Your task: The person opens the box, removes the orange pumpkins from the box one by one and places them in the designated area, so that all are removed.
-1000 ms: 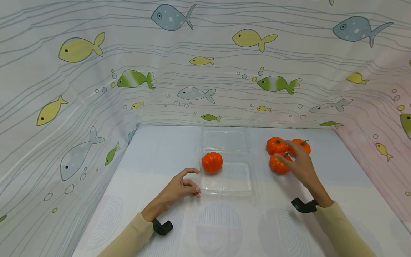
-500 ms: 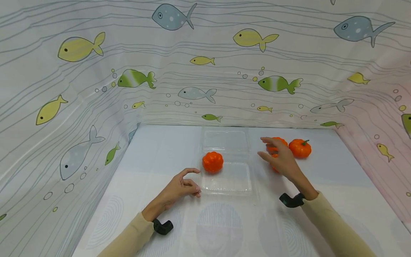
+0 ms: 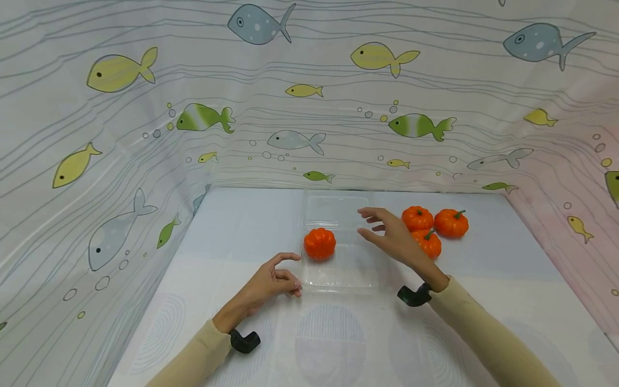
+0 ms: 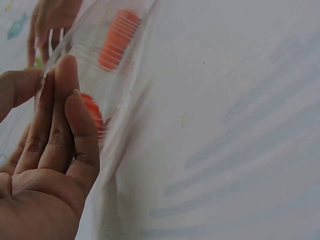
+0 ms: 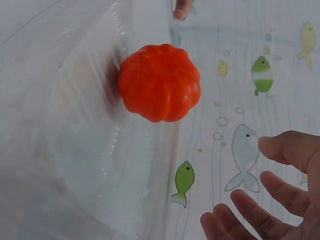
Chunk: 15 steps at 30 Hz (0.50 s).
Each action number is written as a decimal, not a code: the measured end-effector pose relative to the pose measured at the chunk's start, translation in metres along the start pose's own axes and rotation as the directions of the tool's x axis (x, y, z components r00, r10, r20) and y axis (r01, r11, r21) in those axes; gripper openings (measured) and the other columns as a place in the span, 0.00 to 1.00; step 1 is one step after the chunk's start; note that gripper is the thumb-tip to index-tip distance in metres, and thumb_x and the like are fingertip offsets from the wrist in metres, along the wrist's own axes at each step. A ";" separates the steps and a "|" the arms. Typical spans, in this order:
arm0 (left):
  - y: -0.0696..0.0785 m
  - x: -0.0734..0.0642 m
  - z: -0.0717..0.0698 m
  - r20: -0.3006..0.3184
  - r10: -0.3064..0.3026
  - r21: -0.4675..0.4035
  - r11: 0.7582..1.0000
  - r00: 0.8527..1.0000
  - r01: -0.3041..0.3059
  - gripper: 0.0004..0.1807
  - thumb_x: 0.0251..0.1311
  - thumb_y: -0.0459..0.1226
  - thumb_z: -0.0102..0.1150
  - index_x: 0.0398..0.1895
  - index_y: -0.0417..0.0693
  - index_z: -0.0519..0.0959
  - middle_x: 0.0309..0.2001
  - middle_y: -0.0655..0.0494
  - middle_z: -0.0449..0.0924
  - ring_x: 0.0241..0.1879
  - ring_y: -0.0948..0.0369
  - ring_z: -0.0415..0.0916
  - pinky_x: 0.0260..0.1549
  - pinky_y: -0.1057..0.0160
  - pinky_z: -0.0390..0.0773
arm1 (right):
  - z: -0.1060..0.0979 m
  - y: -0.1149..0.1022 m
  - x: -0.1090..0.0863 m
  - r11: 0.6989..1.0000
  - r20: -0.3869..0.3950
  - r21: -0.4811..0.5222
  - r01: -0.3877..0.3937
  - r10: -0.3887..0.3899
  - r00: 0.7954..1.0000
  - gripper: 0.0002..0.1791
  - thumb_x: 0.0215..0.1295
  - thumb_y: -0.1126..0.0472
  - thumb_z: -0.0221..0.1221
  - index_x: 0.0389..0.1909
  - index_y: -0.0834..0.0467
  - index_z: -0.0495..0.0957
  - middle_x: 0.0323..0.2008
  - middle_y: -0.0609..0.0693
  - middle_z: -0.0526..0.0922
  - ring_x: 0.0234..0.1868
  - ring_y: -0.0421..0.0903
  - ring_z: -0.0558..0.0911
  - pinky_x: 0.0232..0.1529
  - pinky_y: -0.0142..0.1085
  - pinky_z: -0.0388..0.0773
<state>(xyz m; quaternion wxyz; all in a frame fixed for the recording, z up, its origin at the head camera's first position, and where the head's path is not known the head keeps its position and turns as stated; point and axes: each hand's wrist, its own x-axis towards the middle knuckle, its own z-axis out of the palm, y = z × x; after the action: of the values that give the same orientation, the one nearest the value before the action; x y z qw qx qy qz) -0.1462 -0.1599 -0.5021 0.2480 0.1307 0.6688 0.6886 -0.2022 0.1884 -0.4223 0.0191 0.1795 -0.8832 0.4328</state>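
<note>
A small orange toy pumpkin (image 3: pixel 319 244), no stem showing, sits in the back left corner of the front half of an unfolded clear plastic clamshell box (image 3: pixel 340 286). At the box's left edge rests my left hand (image 3: pixel 271 282), fingers loosely bent, fingertips at the rim. Above the box's right side hovers my right hand (image 3: pixel 394 236), thumb and fingers spread, holding nothing. In the right wrist view that hand (image 5: pixel 280 200) is apart from the pumpkin (image 5: pixel 160 82). The left wrist view shows orange shapes (image 4: pixel 120 40) blurred through the clear plastic.
Three more orange pumpkins with green stems cluster at the right: one at the back left (image 3: pixel 418 218), one at the back right (image 3: pixel 452 223), and a front one (image 3: pixel 427 243) partly hidden by my right hand. A fish-print curtain (image 3: pixel 338 118) walls the white table (image 3: pixel 232 231).
My right hand has moved left from over the pumpkin cluster to above the clear box, carrying nothing. The left hand and the pumpkins stay put.
</note>
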 end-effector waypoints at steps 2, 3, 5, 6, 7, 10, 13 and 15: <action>0.000 0.000 0.000 0.001 0.000 0.001 1.000 1.000 0.000 0.37 0.66 0.31 0.68 0.75 0.45 0.61 0.39 0.39 0.86 0.38 0.47 0.87 0.47 0.52 0.84 | 0.006 -0.003 0.003 1.000 0.015 -0.011 0.012 -0.011 1.000 0.29 0.69 0.56 0.69 0.68 0.56 0.74 0.62 0.56 0.79 0.60 0.57 0.79 0.58 0.52 0.80; 0.000 0.000 0.000 0.000 0.000 0.002 1.000 1.000 0.000 0.37 0.66 0.31 0.68 0.75 0.45 0.61 0.39 0.39 0.86 0.38 0.47 0.87 0.47 0.52 0.84 | 0.008 -0.004 0.005 1.000 0.024 -0.018 0.018 -0.017 1.000 0.28 0.69 0.55 0.68 0.68 0.56 0.74 0.62 0.55 0.79 0.59 0.57 0.79 0.57 0.51 0.80; 0.001 0.000 0.000 0.001 -0.001 0.003 1.000 1.000 0.001 0.37 0.66 0.31 0.68 0.75 0.45 0.61 0.39 0.39 0.86 0.38 0.47 0.87 0.47 0.52 0.84 | 0.014 -0.006 0.008 0.999 0.047 -0.029 0.028 -0.026 0.999 0.28 0.69 0.55 0.68 0.67 0.56 0.75 0.61 0.54 0.80 0.59 0.56 0.79 0.57 0.50 0.81; 0.001 0.000 0.000 0.001 -0.002 0.004 1.000 1.000 0.002 0.37 0.66 0.32 0.68 0.75 0.45 0.62 0.39 0.39 0.86 0.38 0.47 0.87 0.47 0.52 0.84 | 0.016 -0.006 0.009 0.999 0.062 -0.033 0.032 -0.030 0.998 0.28 0.70 0.55 0.68 0.67 0.56 0.74 0.61 0.54 0.80 0.58 0.56 0.79 0.57 0.50 0.81; 0.001 0.000 0.000 0.001 -0.003 0.003 1.000 1.000 0.003 0.37 0.66 0.32 0.68 0.75 0.45 0.62 0.39 0.39 0.86 0.38 0.47 0.87 0.47 0.52 0.84 | 0.019 -0.007 0.011 0.999 0.076 -0.035 0.035 -0.033 0.997 0.28 0.70 0.55 0.68 0.67 0.56 0.75 0.60 0.54 0.80 0.58 0.55 0.79 0.57 0.50 0.81; 0.001 0.000 0.000 0.001 -0.001 0.004 1.000 1.000 0.001 0.37 0.66 0.31 0.68 0.75 0.45 0.61 0.39 0.39 0.86 0.38 0.47 0.87 0.46 0.53 0.84 | 0.025 -0.010 0.014 0.999 0.116 -0.024 0.035 -0.032 0.993 0.27 0.69 0.56 0.68 0.67 0.56 0.75 0.60 0.55 0.80 0.58 0.55 0.79 0.57 0.50 0.80; 0.000 0.000 -0.001 0.003 0.003 0.007 1.000 1.000 -0.003 0.37 0.66 0.31 0.68 0.75 0.44 0.61 0.39 0.39 0.86 0.37 0.47 0.87 0.46 0.53 0.84 | 0.030 -0.012 0.017 1.000 0.160 -0.006 0.029 -0.028 0.987 0.27 0.70 0.58 0.67 0.67 0.57 0.74 0.60 0.58 0.80 0.58 0.58 0.79 0.58 0.52 0.80; 0.000 0.000 -0.001 0.004 0.003 0.006 1.000 1.000 -0.003 0.37 0.66 0.31 0.68 0.75 0.44 0.61 0.39 0.39 0.86 0.37 0.47 0.87 0.46 0.53 0.84 | 0.032 -0.011 0.020 1.000 0.189 -0.003 0.018 -0.017 0.982 0.26 0.70 0.58 0.66 0.67 0.58 0.74 0.59 0.59 0.80 0.58 0.59 0.79 0.58 0.51 0.80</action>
<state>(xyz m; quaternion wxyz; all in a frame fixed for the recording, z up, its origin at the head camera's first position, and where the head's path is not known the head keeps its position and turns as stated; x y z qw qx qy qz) -0.1467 -0.1608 -0.5020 0.2477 0.1338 0.6701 0.6868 -0.2132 0.1509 -0.4301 -0.0605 0.2274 -0.8806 0.4114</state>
